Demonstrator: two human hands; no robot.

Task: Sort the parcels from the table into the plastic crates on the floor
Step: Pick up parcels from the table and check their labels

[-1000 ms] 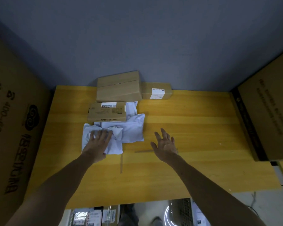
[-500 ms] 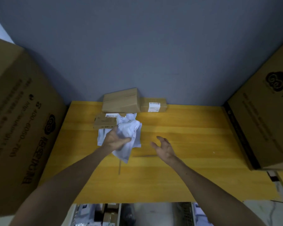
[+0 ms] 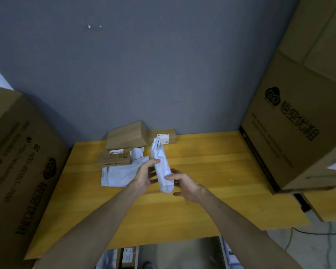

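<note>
I hold a white soft mailer bag (image 3: pixel 161 167) upright above the wooden table (image 3: pixel 211 171). My left hand (image 3: pixel 145 174) grips its left side and my right hand (image 3: pixel 184 184) pinches its lower right edge. Another white mailer bag (image 3: pixel 120 174) lies flat on the table to the left. Behind it sit a flat brown box with a label (image 3: pixel 114 158), a larger brown box (image 3: pixel 126 135) and a small labelled box (image 3: pixel 163 137) against the wall. A crate with parcels (image 3: pixel 124 258) shows under the table's front edge.
Large cardboard boxes stand at the left (image 3: pixel 17 171) and right (image 3: pixel 299 123) of the table. A grey wall (image 3: pixel 144 65) closes the back. A cable (image 3: pixel 318 233) lies on the floor at the lower right.
My left hand lifted a white mailer bag off the pile and stood it upright. My right hand came in and took hold of its lower edge. The view tilted upward.
</note>
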